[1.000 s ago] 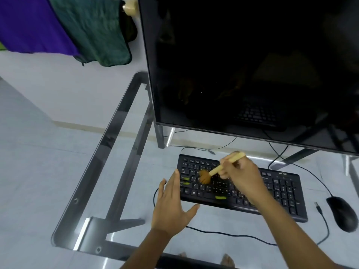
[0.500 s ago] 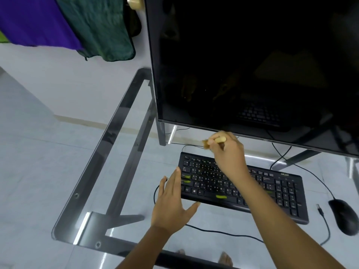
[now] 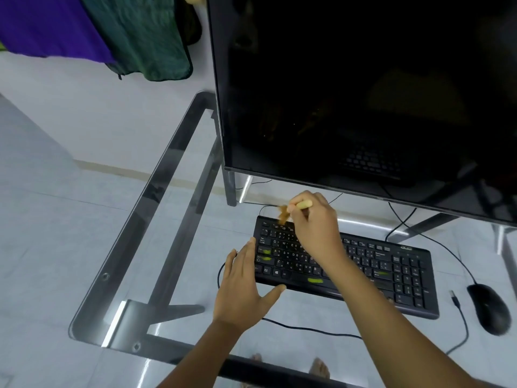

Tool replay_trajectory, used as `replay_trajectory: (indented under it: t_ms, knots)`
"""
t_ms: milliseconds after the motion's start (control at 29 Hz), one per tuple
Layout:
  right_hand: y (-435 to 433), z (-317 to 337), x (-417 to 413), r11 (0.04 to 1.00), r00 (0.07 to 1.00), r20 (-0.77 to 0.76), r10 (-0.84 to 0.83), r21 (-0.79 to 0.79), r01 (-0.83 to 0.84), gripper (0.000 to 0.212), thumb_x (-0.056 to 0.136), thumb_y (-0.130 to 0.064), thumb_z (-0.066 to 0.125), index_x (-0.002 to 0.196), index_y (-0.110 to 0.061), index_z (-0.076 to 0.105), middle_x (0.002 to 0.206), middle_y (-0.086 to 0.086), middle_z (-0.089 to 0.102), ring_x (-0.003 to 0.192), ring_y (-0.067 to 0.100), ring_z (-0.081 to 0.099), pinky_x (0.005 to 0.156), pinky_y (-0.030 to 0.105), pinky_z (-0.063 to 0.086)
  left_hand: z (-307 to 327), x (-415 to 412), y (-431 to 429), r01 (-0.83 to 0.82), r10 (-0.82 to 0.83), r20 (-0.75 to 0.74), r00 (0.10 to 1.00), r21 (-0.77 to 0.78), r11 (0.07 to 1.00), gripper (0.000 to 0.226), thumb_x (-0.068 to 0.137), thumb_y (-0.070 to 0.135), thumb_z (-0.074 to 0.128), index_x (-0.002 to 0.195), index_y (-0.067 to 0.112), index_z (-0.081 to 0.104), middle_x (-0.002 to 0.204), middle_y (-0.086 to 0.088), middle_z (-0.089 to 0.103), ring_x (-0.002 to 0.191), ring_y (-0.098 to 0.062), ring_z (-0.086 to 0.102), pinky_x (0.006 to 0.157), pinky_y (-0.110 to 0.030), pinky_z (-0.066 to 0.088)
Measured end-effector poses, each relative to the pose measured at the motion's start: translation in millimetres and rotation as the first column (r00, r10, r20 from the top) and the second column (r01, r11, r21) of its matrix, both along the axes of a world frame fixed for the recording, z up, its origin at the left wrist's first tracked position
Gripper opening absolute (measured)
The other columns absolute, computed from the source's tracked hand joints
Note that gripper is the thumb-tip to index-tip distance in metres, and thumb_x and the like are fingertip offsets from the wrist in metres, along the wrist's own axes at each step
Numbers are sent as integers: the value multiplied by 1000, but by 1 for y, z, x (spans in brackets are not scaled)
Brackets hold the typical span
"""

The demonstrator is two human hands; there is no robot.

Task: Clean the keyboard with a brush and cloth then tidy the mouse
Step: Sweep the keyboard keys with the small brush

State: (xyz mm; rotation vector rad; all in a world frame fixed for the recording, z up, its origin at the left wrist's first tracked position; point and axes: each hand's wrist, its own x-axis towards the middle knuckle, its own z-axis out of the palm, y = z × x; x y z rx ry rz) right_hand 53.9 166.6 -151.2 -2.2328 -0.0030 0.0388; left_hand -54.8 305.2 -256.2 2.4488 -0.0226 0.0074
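A black keyboard with yellow-green marks on some keys lies on the glass table. My right hand is closed around a small wooden brush, whose brown bristles touch the keyboard's top-left corner. Flat on the glass, my left hand has its fingers spread, fingertips and thumb against the keyboard's left end. A black mouse sits to the right of the keyboard with its cable looping forward. No cloth for wiping shows on the table.
A large dark monitor stands just behind the keyboard, its lower edge close above my right hand. A loose USB plug lies between keyboard and mouse. Purple and green fabric hangs at top left. Bare feet show beneath the glass.
My right hand swept the brush from the keyboard's middle rows up to its top-left corner, bristles now pointing down-left. My left hand stayed pressed at the keyboard's left end.
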Motion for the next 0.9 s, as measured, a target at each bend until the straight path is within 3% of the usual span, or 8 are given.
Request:
replay_trajectory:
  t_ms: [103, 207, 345, 483, 621, 690, 759, 897]
  knots:
    - [-11, -1, -8, 996, 985, -156, 73, 61, -64, 8, 95, -19, 58, 87, -18, 62, 82, -2, 74, 74, 8, 71, 66, 21, 56, 0, -1, 1, 2, -2, -11, 1000, 15, 1000, 100, 78, 73, 55, 151, 23, 8, 156, 7, 24, 146, -21, 13, 116, -34, 9]
    - [-28, -6, -17, 984, 986, -51, -159, 71, 163, 10, 94, -13, 59, 88, -21, 61, 88, 2, 71, 78, 16, 71, 73, 36, 59, -2, -1, 1, 3, -2, -24, 1000, 35, 999, 100, 78, 74, 53, 151, 22, 8, 157, 8, 22, 146, -23, 14, 115, -33, 8]
    - [-39, -9, -31, 971, 947, -315, -66, 199, 134, 7, 95, -16, 58, 92, -17, 64, 85, 1, 76, 77, 12, 73, 80, 35, 59, -4, 0, 1, 15, -14, -19, 1000, 54, 998, 101, 79, 75, 52, 152, 19, 10, 157, 6, 23, 146, -25, 16, 116, -34, 9]
    - [-53, -4, -30, 946, 955, -188, -228, 188, 263, 8, 95, -16, 59, 88, -19, 62, 84, 0, 75, 72, 6, 72, 75, 27, 59, -3, 0, 1, 20, -19, -18, 1000, 47, 999, 100, 79, 74, 52, 152, 19, 10, 157, 5, 24, 146, -26, 16, 117, -35, 10]
    - [-50, 0, -40, 996, 953, -301, 23, 93, 6, 9, 94, -15, 59, 88, -20, 63, 83, 2, 75, 74, 14, 72, 72, 29, 59, -3, -1, 0, 15, -15, -10, 1000, 37, 999, 100, 79, 73, 54, 151, 20, 10, 156, 3, 27, 145, -26, 15, 115, -39, 11]
    - [-54, -1, -38, 995, 988, -120, -97, -48, 92, 12, 93, -13, 59, 86, -22, 63, 85, 1, 72, 75, 18, 70, 71, 35, 59, -3, -1, 0, 11, -11, -23, 1000, 32, 999, 100, 78, 73, 54, 151, 22, 9, 156, 4, 25, 145, -26, 13, 114, -38, 11]
    - [-60, 1, -40, 984, 985, -51, -167, 49, 169, 13, 94, -9, 58, 87, -19, 62, 83, 3, 72, 73, 19, 70, 70, 34, 59, -2, 0, 0, 3, -3, -30, 1000, 16, 1000, 101, 78, 74, 53, 151, 24, 6, 156, 6, 24, 146, -26, 11, 114, -36, 11]
    - [-48, 0, -59, 992, 935, -333, 122, 54, -110, 10, 94, -12, 59, 85, -15, 64, 73, -1, 73, 67, 12, 71, 69, 31, 61, -1, -1, 1, 14, -14, 11, 1000, 24, 1000, 99, 79, 71, 56, 150, 20, 9, 152, 0, 33, 143, -23, 19, 116, -38, 13]
